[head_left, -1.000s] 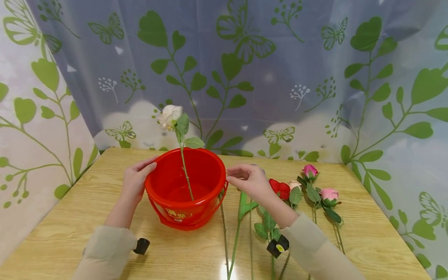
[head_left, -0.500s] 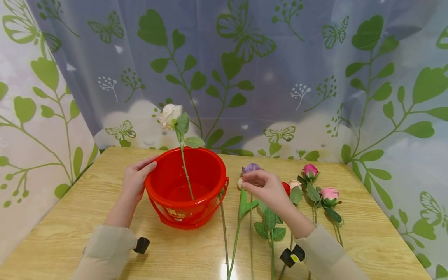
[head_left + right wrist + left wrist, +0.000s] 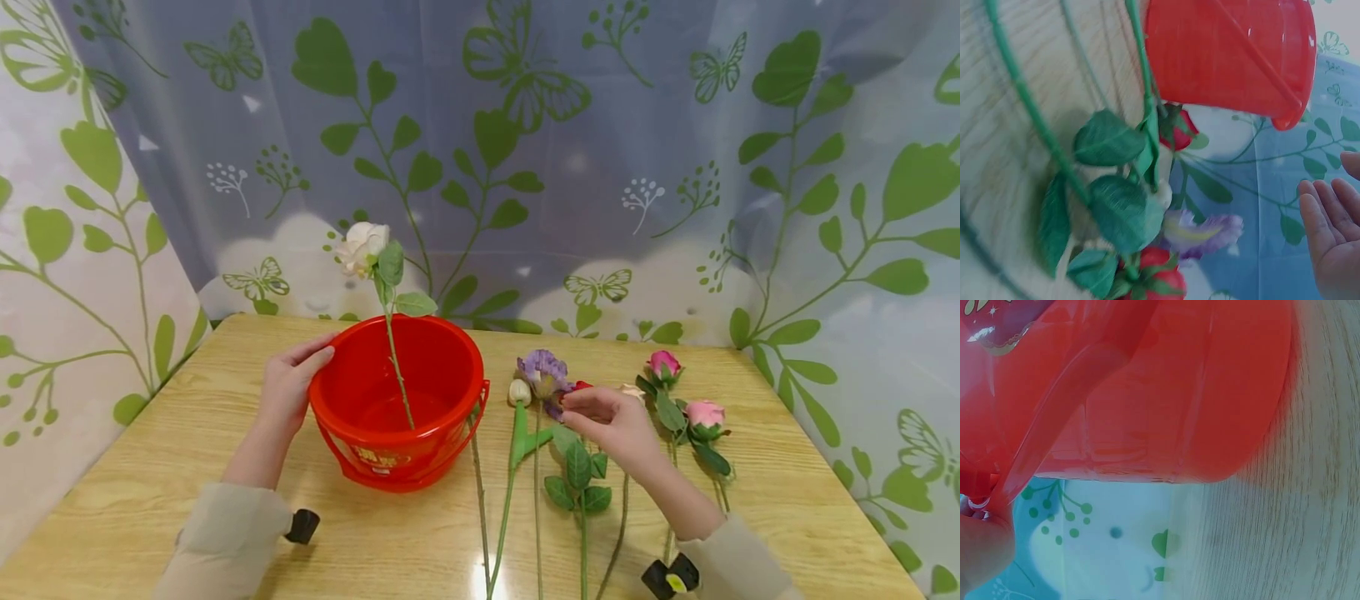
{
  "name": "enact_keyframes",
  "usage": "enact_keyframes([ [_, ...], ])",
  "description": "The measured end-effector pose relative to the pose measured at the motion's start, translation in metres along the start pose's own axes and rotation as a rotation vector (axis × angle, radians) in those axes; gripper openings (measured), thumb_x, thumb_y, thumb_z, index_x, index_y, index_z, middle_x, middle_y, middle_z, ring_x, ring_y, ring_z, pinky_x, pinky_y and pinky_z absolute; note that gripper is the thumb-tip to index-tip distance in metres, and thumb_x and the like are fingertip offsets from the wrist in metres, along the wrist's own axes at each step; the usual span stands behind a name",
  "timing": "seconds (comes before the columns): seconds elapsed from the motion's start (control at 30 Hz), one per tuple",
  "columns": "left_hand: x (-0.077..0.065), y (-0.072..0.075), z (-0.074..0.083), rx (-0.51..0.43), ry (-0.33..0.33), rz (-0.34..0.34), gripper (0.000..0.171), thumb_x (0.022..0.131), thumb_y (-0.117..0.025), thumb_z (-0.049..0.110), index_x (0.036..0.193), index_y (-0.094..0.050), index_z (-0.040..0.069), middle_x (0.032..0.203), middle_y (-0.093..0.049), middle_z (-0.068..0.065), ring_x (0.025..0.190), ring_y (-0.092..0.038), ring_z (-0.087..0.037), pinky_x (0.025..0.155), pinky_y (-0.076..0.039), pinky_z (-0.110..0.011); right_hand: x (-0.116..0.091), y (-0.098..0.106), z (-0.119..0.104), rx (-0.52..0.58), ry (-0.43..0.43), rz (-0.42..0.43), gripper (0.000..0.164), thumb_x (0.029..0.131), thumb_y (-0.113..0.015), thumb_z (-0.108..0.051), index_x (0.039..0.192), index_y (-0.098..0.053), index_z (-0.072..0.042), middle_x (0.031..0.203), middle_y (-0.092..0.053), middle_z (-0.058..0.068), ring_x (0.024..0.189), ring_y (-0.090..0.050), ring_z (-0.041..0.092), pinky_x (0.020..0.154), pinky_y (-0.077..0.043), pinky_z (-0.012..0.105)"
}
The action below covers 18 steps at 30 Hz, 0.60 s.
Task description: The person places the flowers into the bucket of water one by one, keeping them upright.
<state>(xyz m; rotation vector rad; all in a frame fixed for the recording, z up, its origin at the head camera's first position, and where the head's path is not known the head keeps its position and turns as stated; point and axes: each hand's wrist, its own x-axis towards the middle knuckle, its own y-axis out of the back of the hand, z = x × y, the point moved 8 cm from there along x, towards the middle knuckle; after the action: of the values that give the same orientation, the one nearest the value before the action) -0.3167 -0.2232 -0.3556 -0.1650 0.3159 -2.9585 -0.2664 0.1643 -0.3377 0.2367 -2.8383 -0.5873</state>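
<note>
My left hand grips the left rim of a red bucket, thumb over the edge. In the left wrist view, part of that hand shows beside the bucket's handle. A white rose stands in the bucket, leaning left, its bloom above the rim. My right hand hovers over the flowers right of the bucket, fingers relaxed and holding nothing. It partly covers a red rose with green leaves. Near its fingertips are a purple flower and a white tulip.
Two pink roses and a cream flower lie farther right on the wooden table. Another red rose lies close beside the bucket in the right wrist view. A patterned curtain hangs behind the table.
My right hand has moved from beside the bucket's right rim rightward and down over the flowers, uncovering the purple flower and white tulip. My left hand and the bucket stay in place.
</note>
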Motion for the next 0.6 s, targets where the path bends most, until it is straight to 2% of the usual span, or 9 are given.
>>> enact_keyframes([
  [0.2,0.0,0.0,0.001,-0.002,-0.008,-0.002,0.036,0.084,-0.06,0.011,0.117,-0.055,-0.004,0.088,-0.064,0.009,0.082,-0.061,-0.007,0.071,-0.049,-0.021,-0.01,0.016,0.012,-0.043,-0.027,0.024,0.027,0.081,-0.065,-0.019,0.1,-0.063,-0.001,0.097,-0.061,0.014,0.083,-0.06,0.02,0.068,-0.051,0.032],
  [0.43,-0.001,0.0,0.0,0.024,0.001,-0.008,0.046,0.085,-0.059,0.012,0.122,-0.045,-0.011,0.089,-0.063,0.009,0.082,-0.061,-0.007,0.071,-0.049,-0.021,-0.019,0.031,0.023,-0.096,-0.044,0.047,0.027,0.081,-0.065,-0.018,0.1,-0.063,0.001,0.098,-0.061,0.015,0.083,-0.06,0.015,0.068,-0.05,0.026],
  [0.6,0.0,-0.001,0.0,0.013,-0.004,-0.01,0.047,0.085,-0.06,0.012,0.122,-0.045,-0.011,0.089,-0.063,0.009,0.082,-0.061,-0.007,0.071,-0.049,-0.021,-0.025,0.043,0.03,-0.122,-0.08,0.07,0.031,0.082,-0.064,-0.021,0.104,-0.061,0.001,0.1,-0.061,0.015,0.087,-0.059,0.017,0.07,-0.049,0.025],
])
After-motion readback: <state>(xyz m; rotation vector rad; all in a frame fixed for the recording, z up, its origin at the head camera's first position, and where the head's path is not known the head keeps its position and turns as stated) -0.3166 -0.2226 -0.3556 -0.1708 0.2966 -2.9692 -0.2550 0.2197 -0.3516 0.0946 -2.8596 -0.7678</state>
